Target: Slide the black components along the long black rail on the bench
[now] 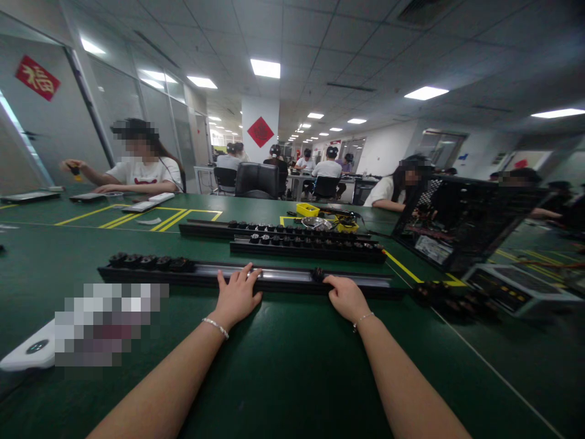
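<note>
A long black rail (283,274) with a pale inner channel lies crosswise on the green table before me. My left hand (236,296) rests on its near edge, fingers spread, with a ring showing on one of them. Farther right, my right hand (348,297) is closed, and its fingertips are at a small black part (318,274) sitting in the channel. Whether they pinch it or only press it is hard to see. Several similar round black parts (148,261) sit in a row at the rail's left end.
Behind lie two more rails, a longer one (205,228) and a shorter one (306,249), both with black parts. At right are loose black parts (457,299), a grey metal box (516,289) and an open computer case (466,219). A white phone (31,350) lies left. Co-workers sit across the table.
</note>
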A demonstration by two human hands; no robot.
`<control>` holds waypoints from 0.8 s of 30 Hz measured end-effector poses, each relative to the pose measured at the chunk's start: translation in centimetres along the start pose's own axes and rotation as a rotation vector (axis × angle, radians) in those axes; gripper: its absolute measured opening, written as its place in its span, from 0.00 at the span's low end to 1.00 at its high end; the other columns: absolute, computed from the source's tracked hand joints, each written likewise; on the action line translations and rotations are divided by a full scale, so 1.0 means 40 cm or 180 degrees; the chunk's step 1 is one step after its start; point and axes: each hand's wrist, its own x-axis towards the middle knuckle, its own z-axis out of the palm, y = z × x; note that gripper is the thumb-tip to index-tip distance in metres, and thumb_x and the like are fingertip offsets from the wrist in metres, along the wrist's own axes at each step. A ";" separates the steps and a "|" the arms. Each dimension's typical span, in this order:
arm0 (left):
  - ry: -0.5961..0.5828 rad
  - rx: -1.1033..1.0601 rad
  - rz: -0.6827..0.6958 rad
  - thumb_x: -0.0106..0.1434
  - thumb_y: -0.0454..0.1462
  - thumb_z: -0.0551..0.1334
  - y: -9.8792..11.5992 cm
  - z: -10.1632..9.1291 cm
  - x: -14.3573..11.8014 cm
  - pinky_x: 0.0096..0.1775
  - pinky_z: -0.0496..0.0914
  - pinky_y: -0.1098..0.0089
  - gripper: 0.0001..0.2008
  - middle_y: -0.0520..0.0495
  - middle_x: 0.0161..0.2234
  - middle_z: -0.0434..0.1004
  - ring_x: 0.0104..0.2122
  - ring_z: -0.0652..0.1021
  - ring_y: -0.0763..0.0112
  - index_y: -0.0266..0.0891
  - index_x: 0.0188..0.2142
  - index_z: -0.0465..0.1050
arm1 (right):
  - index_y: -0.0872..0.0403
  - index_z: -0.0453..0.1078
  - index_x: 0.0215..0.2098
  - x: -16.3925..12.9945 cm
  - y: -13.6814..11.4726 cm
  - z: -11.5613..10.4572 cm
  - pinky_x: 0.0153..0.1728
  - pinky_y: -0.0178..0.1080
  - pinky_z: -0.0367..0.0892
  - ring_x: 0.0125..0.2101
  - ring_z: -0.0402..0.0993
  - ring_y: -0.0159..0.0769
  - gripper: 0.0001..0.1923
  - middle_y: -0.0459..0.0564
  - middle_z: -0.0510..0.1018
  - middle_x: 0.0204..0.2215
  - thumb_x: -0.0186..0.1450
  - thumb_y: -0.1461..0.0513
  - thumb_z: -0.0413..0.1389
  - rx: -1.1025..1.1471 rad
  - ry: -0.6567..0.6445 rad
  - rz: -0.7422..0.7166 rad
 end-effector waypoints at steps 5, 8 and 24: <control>-0.0035 -0.0003 -0.0026 0.59 0.45 0.54 0.001 -0.003 0.000 0.56 0.39 0.33 0.27 0.45 0.63 0.56 0.56 0.64 0.52 0.49 0.59 0.58 | 0.53 0.72 0.43 -0.002 -0.002 -0.006 0.48 0.37 0.60 0.43 0.71 0.36 0.20 0.50 0.78 0.41 0.58 0.69 0.45 0.0018 -0.0004 0.0022; -0.0015 -0.0008 -0.0003 0.59 0.45 0.54 0.000 -0.002 0.000 0.55 0.40 0.32 0.27 0.45 0.62 0.57 0.55 0.65 0.51 0.49 0.59 0.58 | 0.53 0.72 0.43 -0.003 0.000 -0.009 0.48 0.37 0.61 0.43 0.71 0.36 0.20 0.50 0.78 0.41 0.58 0.69 0.44 0.0058 -0.0016 0.0060; -0.0053 0.0048 -0.0007 0.58 0.45 0.54 -0.001 -0.001 0.003 0.55 0.41 0.32 0.28 0.45 0.63 0.56 0.56 0.64 0.50 0.50 0.59 0.57 | 0.53 0.73 0.43 -0.010 0.021 -0.027 0.46 0.37 0.62 0.43 0.71 0.36 0.19 0.49 0.78 0.42 0.59 0.68 0.44 0.0113 -0.0083 0.0301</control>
